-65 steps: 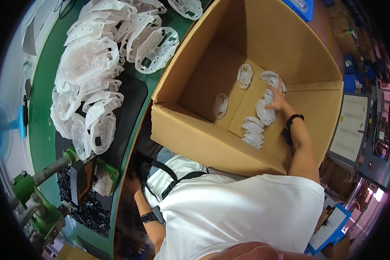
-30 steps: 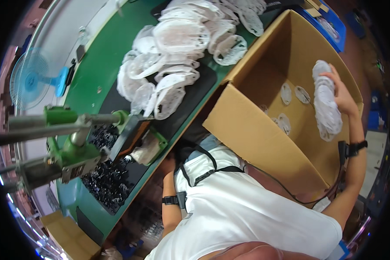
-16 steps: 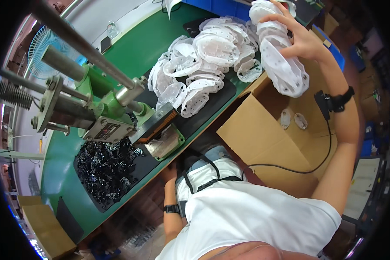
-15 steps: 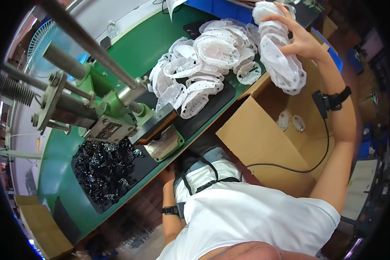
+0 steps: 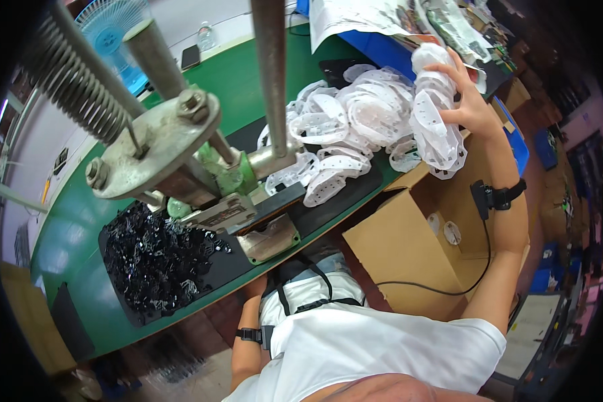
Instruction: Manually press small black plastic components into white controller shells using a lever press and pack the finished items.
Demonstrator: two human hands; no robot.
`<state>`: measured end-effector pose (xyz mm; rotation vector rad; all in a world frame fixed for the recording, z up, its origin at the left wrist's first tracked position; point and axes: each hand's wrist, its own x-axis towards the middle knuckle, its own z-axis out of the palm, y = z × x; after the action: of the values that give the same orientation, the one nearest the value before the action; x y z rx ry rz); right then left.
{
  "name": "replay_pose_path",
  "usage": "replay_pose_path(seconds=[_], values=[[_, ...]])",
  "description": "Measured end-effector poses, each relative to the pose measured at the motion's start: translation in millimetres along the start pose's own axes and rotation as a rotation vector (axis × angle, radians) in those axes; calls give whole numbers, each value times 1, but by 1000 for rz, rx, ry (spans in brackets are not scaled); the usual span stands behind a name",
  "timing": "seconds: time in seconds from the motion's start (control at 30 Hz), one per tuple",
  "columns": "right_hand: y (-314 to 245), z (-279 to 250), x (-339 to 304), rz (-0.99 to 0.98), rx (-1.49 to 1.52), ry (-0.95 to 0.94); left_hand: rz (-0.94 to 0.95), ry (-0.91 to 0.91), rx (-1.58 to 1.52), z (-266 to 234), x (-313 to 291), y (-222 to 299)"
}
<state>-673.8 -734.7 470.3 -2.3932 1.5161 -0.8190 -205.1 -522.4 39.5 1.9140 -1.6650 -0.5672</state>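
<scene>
My right hand (image 5: 467, 104) is wrapped round a long stack of white, translucent oval plastic pieces with small holes (image 5: 437, 137). It holds the stack upright above the table's front edge, beside a loose pile of the same white pieces (image 5: 376, 115). My left hand (image 5: 254, 287) is low at the table's front edge, near my waist; its fingers are hidden. Just beyond it stands a green hand press with a steel head (image 5: 218, 213) and a metal base (image 5: 269, 242). Left of the press lies a heap of small, shiny black parts (image 5: 151, 264) on a black mat.
A cardboard box (image 5: 392, 244) stands open below the table's front edge, with a few white pieces inside. The press's upright bar (image 5: 269, 74) and coil spring (image 5: 80, 80) rise over the green table (image 5: 231, 70). At the back are a blue bin (image 5: 375, 50), a fan (image 5: 114, 33) and a bottle (image 5: 206, 35).
My view has shifted, so the press looms larger. The right hand still grips the white stack, which appears slightly lower in view. My left hand stays near the table edge.
</scene>
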Motion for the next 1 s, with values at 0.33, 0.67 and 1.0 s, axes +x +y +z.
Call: replay_pose_path(seconds=[0.33, 0.67, 1.0], values=[[-80, 118, 95, -427, -70, -294, 14, 50, 54, 5, 2, -10], [-112, 163, 112, -412, -180, -639, 44, 83, 68, 13, 1, -21], [-101, 172, 117, -603, -280, -678, 12, 58, 47, 13, -1, -17]])
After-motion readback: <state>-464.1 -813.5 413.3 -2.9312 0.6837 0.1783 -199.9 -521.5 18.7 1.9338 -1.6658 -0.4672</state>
